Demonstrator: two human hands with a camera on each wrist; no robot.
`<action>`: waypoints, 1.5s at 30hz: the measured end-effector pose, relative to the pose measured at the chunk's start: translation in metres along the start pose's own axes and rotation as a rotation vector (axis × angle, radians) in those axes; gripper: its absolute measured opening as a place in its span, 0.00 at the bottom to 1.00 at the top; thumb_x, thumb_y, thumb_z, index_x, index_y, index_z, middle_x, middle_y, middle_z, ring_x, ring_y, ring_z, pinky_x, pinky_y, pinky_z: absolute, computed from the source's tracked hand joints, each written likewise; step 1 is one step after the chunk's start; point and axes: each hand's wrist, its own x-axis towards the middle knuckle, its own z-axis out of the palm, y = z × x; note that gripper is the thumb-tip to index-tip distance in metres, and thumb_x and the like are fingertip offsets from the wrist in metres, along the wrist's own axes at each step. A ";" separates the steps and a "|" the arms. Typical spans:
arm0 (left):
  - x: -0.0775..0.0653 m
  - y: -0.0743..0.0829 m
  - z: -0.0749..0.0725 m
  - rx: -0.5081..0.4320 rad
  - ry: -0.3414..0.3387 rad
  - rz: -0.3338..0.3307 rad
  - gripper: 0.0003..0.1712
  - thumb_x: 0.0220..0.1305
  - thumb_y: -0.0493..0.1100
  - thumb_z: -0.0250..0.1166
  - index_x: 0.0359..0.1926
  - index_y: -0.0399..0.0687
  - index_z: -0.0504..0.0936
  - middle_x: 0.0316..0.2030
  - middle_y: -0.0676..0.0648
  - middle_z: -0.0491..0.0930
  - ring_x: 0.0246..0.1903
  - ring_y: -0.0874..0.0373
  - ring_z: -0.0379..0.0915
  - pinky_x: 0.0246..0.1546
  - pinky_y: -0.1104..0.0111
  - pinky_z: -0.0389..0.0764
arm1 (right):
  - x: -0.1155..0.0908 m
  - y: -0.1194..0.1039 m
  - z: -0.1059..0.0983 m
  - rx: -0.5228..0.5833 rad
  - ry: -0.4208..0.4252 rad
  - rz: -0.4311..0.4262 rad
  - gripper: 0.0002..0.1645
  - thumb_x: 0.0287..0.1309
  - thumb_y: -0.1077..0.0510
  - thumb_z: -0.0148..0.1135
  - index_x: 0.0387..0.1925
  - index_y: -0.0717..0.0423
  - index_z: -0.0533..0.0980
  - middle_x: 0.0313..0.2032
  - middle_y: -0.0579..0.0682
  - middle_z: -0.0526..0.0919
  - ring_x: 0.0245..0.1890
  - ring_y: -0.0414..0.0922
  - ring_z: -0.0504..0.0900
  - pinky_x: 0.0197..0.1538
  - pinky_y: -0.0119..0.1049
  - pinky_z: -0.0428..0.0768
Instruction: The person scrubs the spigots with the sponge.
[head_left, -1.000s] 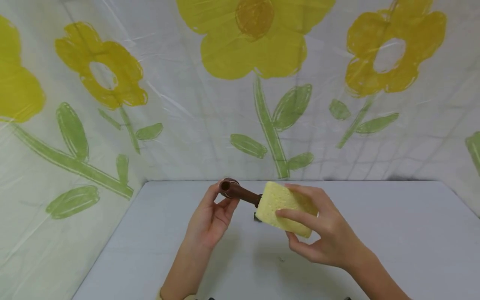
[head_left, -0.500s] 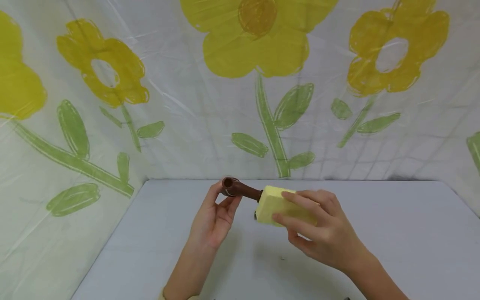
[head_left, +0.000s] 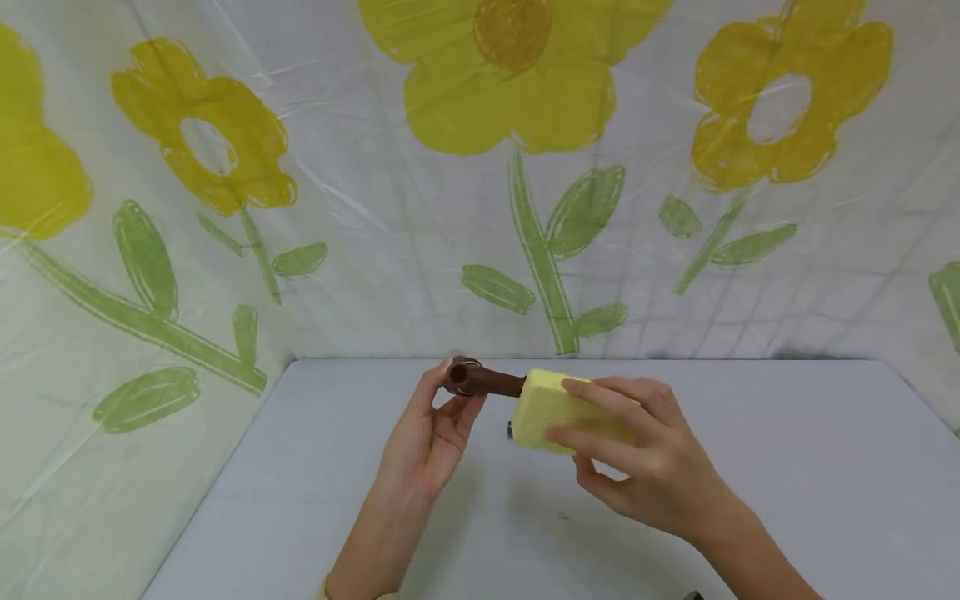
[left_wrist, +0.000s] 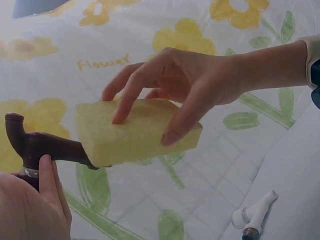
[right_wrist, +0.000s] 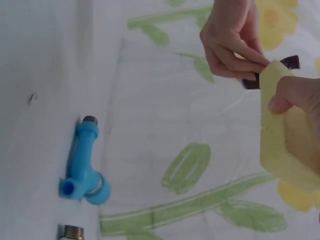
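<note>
My left hand [head_left: 423, 442] pinches the round end of a brown plastic tap [head_left: 495, 382] between thumb and fingers, above the table. Its open spout faces the head camera. A pale yellow sponge block [head_left: 547, 408] is gripped by my right hand [head_left: 652, 450], fingers spread over its faces. The sponge meets the tap's far end and hides it. From the left wrist, the tap [left_wrist: 55, 146] shows a silvery ring by the left fingers, and the right thumb and fingertips press the sponge [left_wrist: 135, 132]. In the right wrist view the sponge [right_wrist: 272, 135] covers much of the tap.
A blue plastic tap [right_wrist: 85, 170] lies on the table in the right wrist view, near a threaded metal end [right_wrist: 73, 231]. The left wrist view shows a white tap [left_wrist: 256, 215] on the table. A flower-printed sheet [head_left: 375, 275] hangs behind the table.
The sponge has turned in my right hand and slid slightly lower along the tap's end, its fingers shifting with it. My left hand and the tap barely moved; the last half second shows almost no motion.
</note>
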 end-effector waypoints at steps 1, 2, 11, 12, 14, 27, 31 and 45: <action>0.000 0.000 0.000 0.009 -0.010 -0.003 0.07 0.78 0.38 0.59 0.43 0.44 0.83 0.38 0.48 0.84 0.38 0.61 0.86 0.49 0.72 0.87 | 0.000 0.000 -0.001 0.029 -0.004 0.033 0.16 0.71 0.53 0.55 0.40 0.47 0.90 0.53 0.63 0.85 0.50 0.59 0.78 0.54 0.40 0.71; 0.001 0.001 -0.001 0.019 -0.020 -0.006 0.06 0.78 0.38 0.59 0.44 0.43 0.82 0.38 0.48 0.84 0.38 0.61 0.86 0.50 0.71 0.86 | -0.001 0.000 -0.003 0.062 -0.005 0.074 0.16 0.72 0.51 0.56 0.41 0.47 0.89 0.54 0.64 0.84 0.52 0.59 0.77 0.57 0.38 0.71; 0.000 0.002 -0.008 0.298 -0.239 0.068 0.04 0.76 0.39 0.56 0.41 0.50 0.77 0.38 0.51 0.82 0.31 0.62 0.77 0.35 0.77 0.81 | -0.004 -0.004 -0.015 0.419 -0.210 0.563 0.28 0.58 0.68 0.69 0.60 0.47 0.83 0.65 0.54 0.81 0.65 0.42 0.78 0.53 0.29 0.81; 0.000 0.002 -0.009 0.317 -0.271 0.084 0.05 0.76 0.38 0.56 0.39 0.51 0.78 0.38 0.51 0.82 0.31 0.61 0.76 0.34 0.77 0.81 | -0.004 -0.005 -0.015 0.444 -0.234 0.607 0.30 0.58 0.70 0.69 0.61 0.46 0.82 0.65 0.52 0.82 0.64 0.41 0.78 0.52 0.30 0.83; 0.000 0.001 -0.010 0.348 -0.313 0.114 0.06 0.75 0.38 0.57 0.40 0.53 0.78 0.38 0.51 0.82 0.31 0.60 0.77 0.34 0.76 0.81 | -0.004 -0.005 -0.016 0.483 -0.264 0.661 0.30 0.63 0.71 0.66 0.63 0.45 0.81 0.65 0.49 0.83 0.63 0.40 0.80 0.52 0.33 0.83; 0.001 -0.002 -0.010 0.376 -0.333 0.187 0.14 0.72 0.33 0.55 0.43 0.55 0.83 0.39 0.50 0.82 0.31 0.60 0.80 0.35 0.74 0.82 | -0.004 -0.006 -0.015 0.524 -0.268 0.712 0.27 0.65 0.69 0.65 0.62 0.44 0.82 0.63 0.48 0.84 0.62 0.39 0.80 0.50 0.33 0.82; 0.001 -0.006 -0.009 0.404 -0.323 0.218 0.16 0.72 0.32 0.56 0.44 0.56 0.86 0.41 0.49 0.84 0.33 0.62 0.82 0.37 0.73 0.84 | -0.004 -0.013 -0.011 0.528 -0.248 0.701 0.29 0.64 0.70 0.66 0.63 0.47 0.81 0.64 0.49 0.83 0.62 0.39 0.80 0.51 0.32 0.82; 0.003 -0.016 -0.006 0.454 -0.288 0.349 0.23 0.71 0.25 0.58 0.45 0.58 0.89 0.42 0.49 0.85 0.39 0.59 0.85 0.42 0.67 0.89 | -0.003 -0.037 0.009 0.597 -0.026 0.769 0.31 0.61 0.77 0.65 0.64 0.56 0.79 0.68 0.56 0.78 0.65 0.39 0.78 0.54 0.25 0.80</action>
